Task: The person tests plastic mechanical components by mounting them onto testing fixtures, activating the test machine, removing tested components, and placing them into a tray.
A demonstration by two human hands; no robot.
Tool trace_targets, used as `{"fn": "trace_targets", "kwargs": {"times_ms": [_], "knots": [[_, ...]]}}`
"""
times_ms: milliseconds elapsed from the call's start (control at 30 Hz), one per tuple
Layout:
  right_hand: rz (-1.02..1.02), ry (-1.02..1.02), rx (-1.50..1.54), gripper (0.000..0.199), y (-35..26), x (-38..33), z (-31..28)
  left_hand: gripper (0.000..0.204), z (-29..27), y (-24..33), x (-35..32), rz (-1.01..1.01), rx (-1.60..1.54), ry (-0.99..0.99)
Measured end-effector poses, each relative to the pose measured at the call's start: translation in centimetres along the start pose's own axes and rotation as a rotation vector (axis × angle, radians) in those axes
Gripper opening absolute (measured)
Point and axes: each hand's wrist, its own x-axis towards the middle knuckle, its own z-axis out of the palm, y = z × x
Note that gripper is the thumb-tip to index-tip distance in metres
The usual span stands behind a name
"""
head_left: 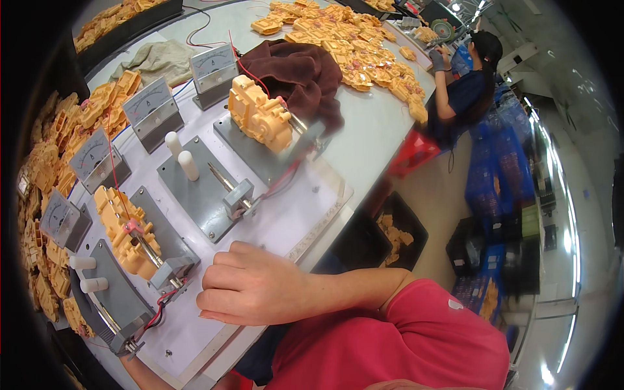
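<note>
My right hand (250, 286) is palm down over the front of the white board (273, 237), its fingers curled closed; whatever is inside them, if anything, is hidden. At the lower left edge my left forearm (140, 375) shows, with its hand hidden behind the nearest test fixture (117, 292). That fixture and another grey fixture (195, 188) each show two white pegs and a metal pin, with no part on them. One yellow plastic gearbox housing (127, 231) sits on the fixture between them, a red wire rising from it. A second yellow housing (260, 114) sits on the far fixture (250, 156).
Several analog meters (151, 104) stand behind the fixtures. Yellow housings are heaped along the left (49, 169) and across the far table (351, 42). A brown cloth (292, 78) lies near the far fixture. A co-worker (471, 91) sits at the far right, near blue crates (497, 162).
</note>
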Motion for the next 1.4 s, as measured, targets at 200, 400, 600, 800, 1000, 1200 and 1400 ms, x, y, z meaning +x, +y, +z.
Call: {"fn": "trace_targets", "kwargs": {"times_ms": [200, 400, 600, 800, 1000, 1200, 1400], "knots": [[-0.041, 0.046, -0.017, 0.019, 0.1, 0.1, 0.1, 0.053, -1.3, -0.1, 1.9, -0.644, -1.558, -0.840], [-0.047, 0.072, -0.022, 0.018, 0.1, 0.1, 0.2, 0.054, -1.6, -0.6, 2.3, -0.696, -1.642, -0.856], [-0.042, 0.080, -0.023, 0.017, 0.1, 0.1, 0.3, 0.054, -1.7, -0.4, 2.2, -0.718, -1.673, -0.821], [-0.038, 0.086, -0.023, 0.017, 0.1, 0.0, 0.4, 0.054, -1.2, 0.3, 1.8, -0.470, -0.942, -0.566], [-0.041, 0.079, -0.023, 0.017, 0.1, 0.1, 0.3, 0.057, 0.4, 0.8, 0.3, -0.043, -0.067, -0.158], [-0.047, 0.071, -0.025, 0.018, 0.1, 0.0, 0.3, 0.057, 1.2, 1.5, -0.1, -0.028, -0.039, -0.083], [-0.063, 0.049, 0.005, 0.020, 0.2, 0.0, 0.2, 0.056, 0.0, 0.0, 0.4, 0.004, -0.058, -0.111]]}}
